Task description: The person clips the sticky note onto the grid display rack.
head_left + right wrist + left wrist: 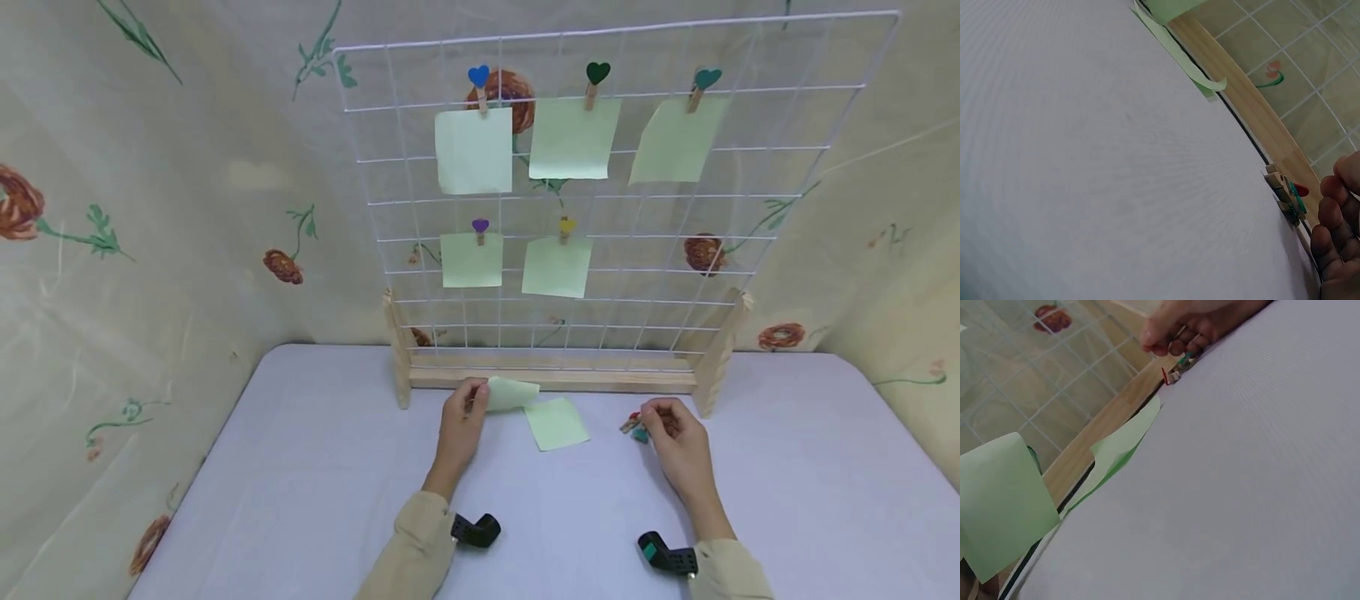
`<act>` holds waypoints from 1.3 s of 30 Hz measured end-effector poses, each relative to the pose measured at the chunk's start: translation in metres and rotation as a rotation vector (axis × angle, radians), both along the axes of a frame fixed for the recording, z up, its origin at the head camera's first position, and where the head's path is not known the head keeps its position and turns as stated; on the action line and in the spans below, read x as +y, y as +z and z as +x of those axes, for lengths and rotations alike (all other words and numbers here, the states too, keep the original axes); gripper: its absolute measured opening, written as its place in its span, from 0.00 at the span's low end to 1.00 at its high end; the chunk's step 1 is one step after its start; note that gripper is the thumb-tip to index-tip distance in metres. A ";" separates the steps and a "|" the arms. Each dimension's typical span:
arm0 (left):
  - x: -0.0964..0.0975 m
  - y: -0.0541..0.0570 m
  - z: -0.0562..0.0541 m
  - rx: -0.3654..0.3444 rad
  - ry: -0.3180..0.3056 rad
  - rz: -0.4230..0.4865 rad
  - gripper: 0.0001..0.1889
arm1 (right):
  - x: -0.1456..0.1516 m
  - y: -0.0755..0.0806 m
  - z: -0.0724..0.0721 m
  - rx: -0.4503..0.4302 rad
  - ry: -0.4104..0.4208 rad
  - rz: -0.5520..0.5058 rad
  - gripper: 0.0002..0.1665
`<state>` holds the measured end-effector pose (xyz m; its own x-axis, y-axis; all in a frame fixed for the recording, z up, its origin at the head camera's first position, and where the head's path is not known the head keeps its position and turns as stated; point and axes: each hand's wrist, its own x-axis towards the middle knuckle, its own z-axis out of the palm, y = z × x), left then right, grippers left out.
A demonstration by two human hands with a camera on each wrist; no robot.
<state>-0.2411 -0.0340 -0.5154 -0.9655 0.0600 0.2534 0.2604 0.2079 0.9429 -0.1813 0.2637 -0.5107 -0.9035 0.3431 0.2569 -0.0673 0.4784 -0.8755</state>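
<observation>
My left hand (462,421) pinches a light green paper note (512,393) between thumb and fingers, just above the table. The same held note (1000,494) fills the lower left of the left wrist view. A second green note (557,424) lies on the table to its right, its edge curling up. My right hand (678,437) hovers beside small wooden clothespins with heart tops, one a red-heart clothespin (632,422), another a teal-heart clothespin (641,434). In the right wrist view its fingers (1331,215) are loosely curled next to these clothespins (1285,194); nothing shows in them.
Behind the hands stands a white wire grid (637,275) on a wooden base (555,381). Several green notes hang on it from heart clothespins in two rows, including one under a yellow-heart clothespin (566,227). A white cloth covers the table (300,492); floral curtain (187,233) surrounds it.
</observation>
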 end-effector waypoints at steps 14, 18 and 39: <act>0.001 -0.001 -0.001 -0.075 0.001 -0.088 0.14 | -0.002 -0.005 0.000 0.074 0.005 0.210 0.14; 0.002 -0.002 -0.001 -0.053 -0.006 -0.106 0.13 | 0.000 -0.004 0.000 0.069 0.050 0.231 0.17; 0.001 0.000 -0.001 -0.087 -0.011 -0.025 0.12 | 0.004 0.001 0.006 0.041 0.248 0.294 0.20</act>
<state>-0.2423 -0.0329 -0.5151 -0.9830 0.0763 0.1673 0.1806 0.2296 0.9564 -0.1753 0.2680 -0.5097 -0.9367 0.0217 0.3493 -0.2447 0.6731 -0.6979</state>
